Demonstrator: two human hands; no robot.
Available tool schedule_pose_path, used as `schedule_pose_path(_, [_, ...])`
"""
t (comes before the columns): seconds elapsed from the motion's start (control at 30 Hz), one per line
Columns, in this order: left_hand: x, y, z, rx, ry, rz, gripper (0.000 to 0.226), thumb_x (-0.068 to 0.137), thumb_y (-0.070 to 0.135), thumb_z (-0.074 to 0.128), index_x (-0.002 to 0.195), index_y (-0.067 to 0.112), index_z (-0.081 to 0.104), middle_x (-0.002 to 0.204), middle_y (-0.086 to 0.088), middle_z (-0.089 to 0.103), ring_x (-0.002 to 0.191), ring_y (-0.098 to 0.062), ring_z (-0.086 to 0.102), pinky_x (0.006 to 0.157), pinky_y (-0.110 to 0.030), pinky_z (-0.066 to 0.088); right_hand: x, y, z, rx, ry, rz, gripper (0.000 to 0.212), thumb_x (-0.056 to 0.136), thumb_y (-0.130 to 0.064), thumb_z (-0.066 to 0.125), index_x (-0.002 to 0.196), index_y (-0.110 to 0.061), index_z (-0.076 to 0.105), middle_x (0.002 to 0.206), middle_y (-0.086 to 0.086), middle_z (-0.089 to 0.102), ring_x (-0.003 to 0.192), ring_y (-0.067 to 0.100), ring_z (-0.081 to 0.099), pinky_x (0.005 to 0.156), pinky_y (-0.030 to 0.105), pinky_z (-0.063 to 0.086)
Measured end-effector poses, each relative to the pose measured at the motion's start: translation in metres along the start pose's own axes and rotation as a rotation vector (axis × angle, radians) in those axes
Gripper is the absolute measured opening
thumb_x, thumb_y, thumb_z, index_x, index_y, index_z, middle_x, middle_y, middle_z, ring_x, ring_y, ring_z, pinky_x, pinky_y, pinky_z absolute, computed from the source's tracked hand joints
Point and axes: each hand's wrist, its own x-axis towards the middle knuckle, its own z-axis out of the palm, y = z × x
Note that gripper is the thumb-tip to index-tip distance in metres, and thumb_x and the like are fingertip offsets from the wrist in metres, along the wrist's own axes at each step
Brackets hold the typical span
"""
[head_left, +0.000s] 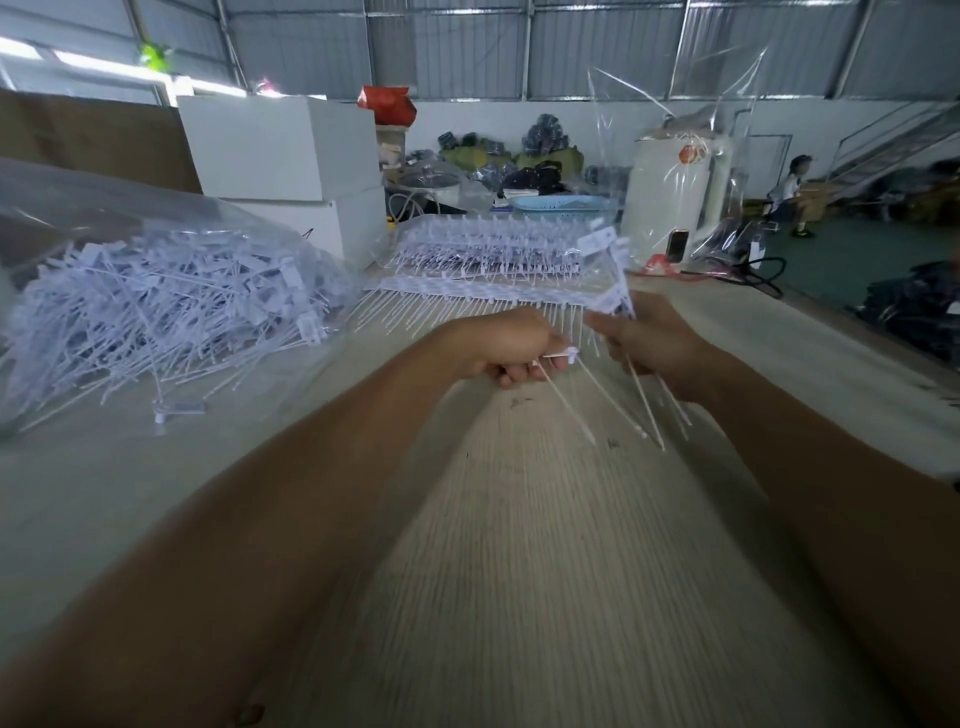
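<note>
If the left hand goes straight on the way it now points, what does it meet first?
Most likely the bunch of white ties in the right hand, just ahead of it; depth is unclear.

Body parts in view: left hand (511, 348), right hand (649, 338), left forearm (291, 499) and right forearm (810, 457). Both forearms are bare along their full visible length. Fingernails (506, 372) appear short and unpainted, but motion blur limits confirmation.
</note>
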Motion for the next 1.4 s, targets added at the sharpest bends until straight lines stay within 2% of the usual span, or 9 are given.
schedule_pose_path(0.23, [0.003,-0.014,-0.017,-0.077,0.164,0.048,0.021,0.103,0.005,0.050,0.106,-0.009,0.066,0.092,-0.019,0.058,0.062,-0.015,0.054,0.052,-0.024,0.047,0.001,-0.007,0.016,0.018,-0.140,0.004,0.017,0.096,-0.026,0.067,0.085,-0.014,0.069,0.071,0.000,0.068,0.046,0.006,0.049,0.042,0.020,0.036])
schedule_pose_path(0.37, [0.006,-0.017,-0.018,-0.107,0.236,0.120,0.012,0.098,0.003,0.059,0.105,-0.001,0.068,0.097,-0.014,0.063,0.070,-0.016,0.063,0.058,-0.019,0.051,-0.001,-0.005,0.013,0.062,-0.150,0.019,0.018,0.090,-0.031,0.075,0.083,-0.015,0.073,0.077,0.003,0.075,0.046,0.006,0.051,0.042,0.019,0.038])
schedule_pose_path(0.47, [0.004,-0.015,-0.016,-0.203,0.253,0.205,0.010,0.095,0.001,0.064,0.104,0.005,0.064,0.093,-0.013,0.064,0.074,-0.018,0.065,0.062,-0.019,0.053,-0.001,-0.003,0.011,0.165,-0.157,0.056,0.020,0.089,-0.030,0.076,0.084,-0.011,0.069,0.066,-0.003,0.066,0.046,0.007,0.044,0.041,0.020,0.033])
schedule_pose_path(0.6, [0.002,-0.013,-0.013,-0.269,0.274,0.329,0.010,0.091,-0.003,0.068,0.096,0.004,0.065,0.086,-0.010,0.065,0.072,-0.016,0.069,0.065,-0.021,0.054,-0.001,-0.004,0.009,0.243,-0.163,0.074,0.024,0.092,-0.032,0.073,0.099,-0.010,0.065,0.077,0.006,0.059,0.047,0.006,0.038,0.041,0.021,0.027])
schedule_pose_path(0.7, [0.002,-0.013,-0.013,-0.251,0.277,0.370,0.008,0.089,-0.003,0.070,0.091,0.005,0.068,0.084,-0.011,0.068,0.072,-0.016,0.070,0.067,-0.024,0.054,0.001,-0.006,0.011,0.300,-0.138,0.127,0.024,0.098,-0.035,0.064,0.094,-0.012,0.060,0.086,0.011,0.058,0.044,0.007,0.034,0.039,0.019,0.025])
schedule_pose_path(0.83, [0.000,-0.010,-0.013,-0.269,0.248,0.387,0.014,0.088,-0.002,0.072,0.096,0.009,0.068,0.081,-0.005,0.072,0.078,-0.019,0.070,0.069,-0.028,0.056,0.001,-0.008,0.012,0.298,-0.120,0.134,0.024,0.103,-0.033,0.055,0.096,-0.010,0.060,0.077,0.007,0.062,0.043,0.008,0.032,0.039,0.018,0.023])
schedule_pose_path(1.07, [0.001,-0.009,-0.012,-0.313,0.362,0.359,0.028,0.085,0.003,0.077,0.108,0.001,0.062,0.088,-0.013,0.070,0.077,-0.023,0.067,0.063,-0.031,0.059,-0.003,-0.018,0.012,0.282,-0.155,0.101,0.039,0.097,-0.054,0.056,0.088,-0.018,0.067,0.074,0.002,0.064,0.047,0.008,0.044,0.045,0.020,0.034])
schedule_pose_path(1.23, [0.003,-0.010,-0.012,-0.325,0.362,0.342,0.033,0.083,0.008,0.080,0.108,-0.001,0.061,0.086,-0.012,0.069,0.076,-0.028,0.070,0.070,-0.040,0.062,-0.005,-0.017,0.017,0.309,-0.196,0.047,0.029,0.093,-0.042,0.069,0.082,-0.016,0.062,0.068,0.002,0.057,0.045,0.007,0.040,0.041,0.020,0.028])
schedule_pose_path(1.4, [0.006,-0.011,-0.010,-0.487,0.282,0.233,0.008,0.099,0.013,0.062,0.099,0.006,0.065,0.073,-0.008,0.069,0.061,-0.017,0.066,0.055,-0.025,0.053,0.001,-0.017,0.007,0.481,-0.176,0.005,0.017,0.096,-0.026,0.067,0.085,-0.018,0.057,0.064,-0.003,0.051,0.044,0.005,0.034,0.038,0.018,0.027])
